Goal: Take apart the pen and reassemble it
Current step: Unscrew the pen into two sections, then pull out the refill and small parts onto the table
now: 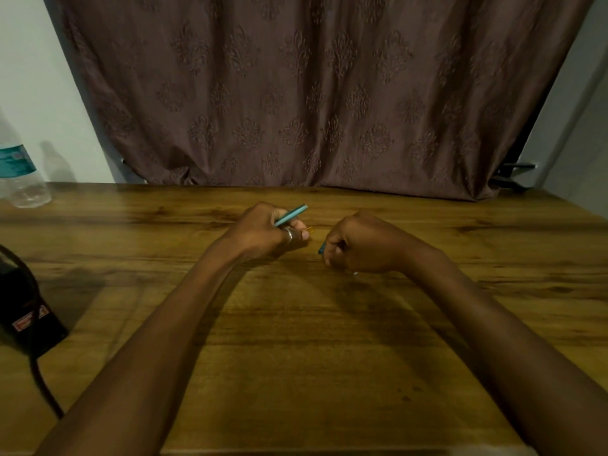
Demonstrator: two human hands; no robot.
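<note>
The pen is held apart in two pieces above the middle of the table [296, 340], nearer its far edge than its near edge. The teal barrel [292, 214] is gripped in the left hand [263, 232], whose fingers are curled round it; its free end is tilted up and to the right, clear of the fist. A small yellowish tip [309, 229] is seen just past the left thumb; what it is cannot be told. A silver ring [289, 236] is worn on that thumb. A short teal piece [321, 248] is pinched in the curled fingers of the right hand [358, 245], just beside the left hand but apart from it. A clear water bottle [19, 172] is stood at the far left corner. A black object [23, 311] with a dark cable [42, 383] is laid at the left edge. A brown patterned curtain [312, 93] is hung behind the far edge.
</note>
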